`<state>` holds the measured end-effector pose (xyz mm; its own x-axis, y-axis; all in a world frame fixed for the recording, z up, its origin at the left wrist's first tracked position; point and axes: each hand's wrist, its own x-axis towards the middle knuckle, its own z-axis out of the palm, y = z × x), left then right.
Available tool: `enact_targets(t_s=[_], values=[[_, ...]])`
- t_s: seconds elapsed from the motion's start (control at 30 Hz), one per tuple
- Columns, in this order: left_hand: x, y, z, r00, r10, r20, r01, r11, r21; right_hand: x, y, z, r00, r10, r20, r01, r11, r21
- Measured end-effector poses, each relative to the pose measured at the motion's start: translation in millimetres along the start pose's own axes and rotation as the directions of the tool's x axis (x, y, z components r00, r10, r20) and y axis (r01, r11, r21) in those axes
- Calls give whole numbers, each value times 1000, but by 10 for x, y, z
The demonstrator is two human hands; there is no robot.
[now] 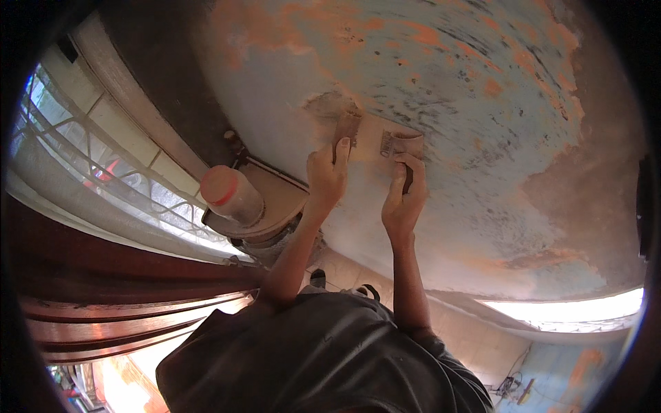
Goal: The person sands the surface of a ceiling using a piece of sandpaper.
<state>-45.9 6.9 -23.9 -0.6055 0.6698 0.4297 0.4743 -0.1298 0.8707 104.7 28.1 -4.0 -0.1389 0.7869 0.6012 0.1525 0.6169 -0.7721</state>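
My left hand [328,173] and my right hand [404,193] are raised before a patchy wall [465,170]. Between them stretches what looks like a sheet of sandpaper [373,135], beige in its middle, with curled brown ends. The thumb and fingers of my left hand grip the left end, and my right hand pinches the right end, beside some dark printing. Whether the sheet touches the wall is hard to tell. Pale blue paint, orange patches and dark scuffs cover the wall, and a brown rough spot [328,103] lies just above my left hand.
At the left, a dusty jar with a red-rimmed lid [219,186] stands on a rounded ledge or stand [279,188] against the wall. Beyond it is a window with a curved metal grille [165,206]. Dark red curtain-like folds [129,263] hang lower left. Cables [508,384] lie lower right.
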Motion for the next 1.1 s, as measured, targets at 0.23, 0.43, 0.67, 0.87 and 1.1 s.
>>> enact_targets(t_s=[0.23,0.43,0.67,0.87,1.1], values=[[-30,-104,-23,983,177,-46,-172,980,103,-132,20,201,997,-12,-75,16,998,54],[135,-209,-4,992,97,-78,-93,994,54,-76,124,197,996,81,-30,-81,997,-6],[-68,-194,-117,995,100,6,-98,952,289,-252,107,290,997,71,22,-71,997,-13],[115,-197,-146,982,162,-94,-158,986,52,-141,167,265,997,-81,-5,81,994,66],[-75,-176,-161,977,213,-25,-203,955,216,-288,163,251,994,105,32,-107,992,60]])
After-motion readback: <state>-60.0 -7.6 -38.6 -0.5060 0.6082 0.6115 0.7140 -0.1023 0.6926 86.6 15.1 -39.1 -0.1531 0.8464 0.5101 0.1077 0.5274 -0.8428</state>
